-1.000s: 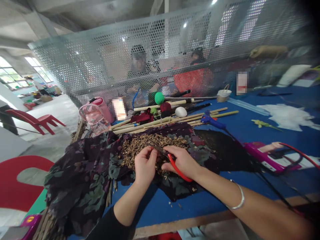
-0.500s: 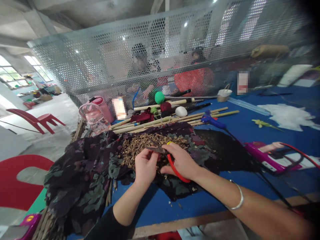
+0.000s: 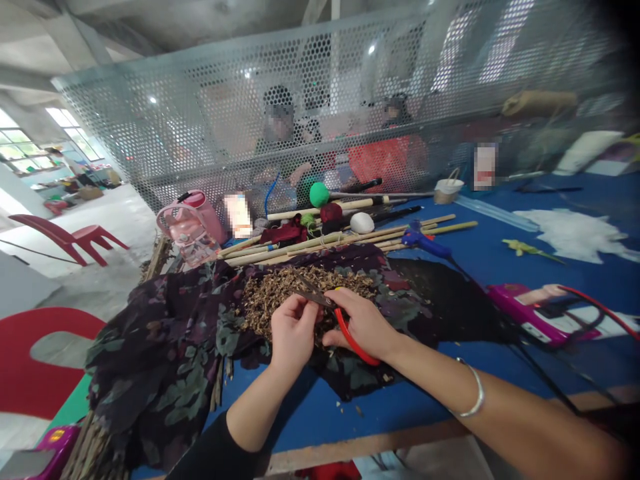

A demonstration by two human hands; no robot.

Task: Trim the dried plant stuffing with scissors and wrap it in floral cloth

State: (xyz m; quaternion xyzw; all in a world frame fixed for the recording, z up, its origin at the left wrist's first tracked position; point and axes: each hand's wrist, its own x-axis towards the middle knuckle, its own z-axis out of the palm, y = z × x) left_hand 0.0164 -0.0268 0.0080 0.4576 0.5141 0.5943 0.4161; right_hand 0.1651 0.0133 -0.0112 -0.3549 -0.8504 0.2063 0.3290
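Note:
My right hand (image 3: 365,323) grips red-handled scissors (image 3: 340,319), blades pointing left toward my left hand. My left hand (image 3: 291,333) is closed in a pinch on a small brown piece I cannot make out, held at the blades. Both hands rest over a pile of chopped brown bits (image 3: 295,293) lying on a dark flowered cloth (image 3: 165,360) spread over the blue table (image 3: 500,260).
Bamboo sticks (image 3: 350,239), coloured balls (image 3: 319,195), a blue glue gun (image 3: 425,244) and a pink bottle (image 3: 193,227) lie behind the pile. A magenta tool with cables (image 3: 530,313) sits at right. A perforated metal screen (image 3: 200,127) stands behind, with people beyond it.
The scissors' blades opened and came back together at my left hand's pinch; both hands stayed almost in place over the pile.

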